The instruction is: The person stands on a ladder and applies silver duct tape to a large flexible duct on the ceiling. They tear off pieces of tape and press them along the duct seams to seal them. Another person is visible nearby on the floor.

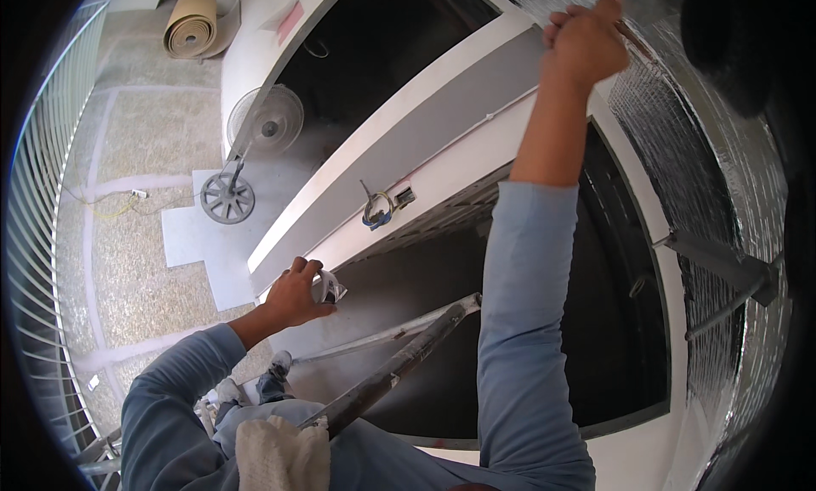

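My left hand (295, 294) is wrapped round a roll of shiny silvery tape (328, 289), held low over the gap beside the wall. A loose bit of its edge sticks out past my fingers. High up on the right, my right hand (588, 42) is raised against the foil-covered insulation (659, 117). Its fingers are curled closed, and what they hold, if anything, is hidden. Below my arms the worn, paint-spotted rail of a ladder (399, 364) runs across, next to my body.
A grey bracket (722, 266) juts from the foil surface. Wires (376, 211) hang from a wall box. Below stand a pedestal fan (266, 126) and a tan roll of sheet material (190, 24). White railings (47, 202) curve along the left. A pale towel (282, 455) hangs on me.
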Action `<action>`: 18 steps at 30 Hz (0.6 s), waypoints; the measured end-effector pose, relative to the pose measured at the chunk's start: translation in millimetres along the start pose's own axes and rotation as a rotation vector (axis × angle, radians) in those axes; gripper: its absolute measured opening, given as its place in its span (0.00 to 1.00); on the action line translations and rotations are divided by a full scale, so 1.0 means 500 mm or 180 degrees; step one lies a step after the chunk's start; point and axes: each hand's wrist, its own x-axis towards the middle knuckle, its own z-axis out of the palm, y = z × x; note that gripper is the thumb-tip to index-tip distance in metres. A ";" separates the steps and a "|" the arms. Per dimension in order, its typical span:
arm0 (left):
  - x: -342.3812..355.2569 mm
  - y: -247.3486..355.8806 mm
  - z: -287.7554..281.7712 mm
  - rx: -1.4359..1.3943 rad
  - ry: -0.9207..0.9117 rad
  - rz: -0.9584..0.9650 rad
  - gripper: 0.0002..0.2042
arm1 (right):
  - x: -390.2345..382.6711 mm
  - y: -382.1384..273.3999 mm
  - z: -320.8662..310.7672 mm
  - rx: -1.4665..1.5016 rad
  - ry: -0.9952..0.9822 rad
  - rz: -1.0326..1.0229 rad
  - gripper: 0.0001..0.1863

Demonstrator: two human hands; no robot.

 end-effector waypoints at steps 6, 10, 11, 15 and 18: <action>0.000 -0.007 -0.014 -0.0044 -0.0007 0.0006 0.44 | 0.014 0.000 0.001 -0.0023 0.0228 0.0162 0.32; -0.003 -0.009 -0.004 0.0001 -0.0056 -0.0005 0.44 | 0.073 0.066 -0.047 0.0019 0.0753 -0.0734 0.31; -0.004 -0.009 -0.001 -0.0050 -0.0062 0.0017 0.44 | 0.092 0.082 -0.049 0.0207 0.0503 -0.0724 0.31; -0.010 0.002 0.015 -0.0029 -0.0178 0.0075 0.44 | 0.120 0.106 -0.025 0.0130 0.0247 -0.1039 0.33; -0.016 0.013 0.018 -0.0025 -0.0221 0.0087 0.44 | 0.088 0.051 -0.034 -0.0040 0.0605 -0.0744 0.35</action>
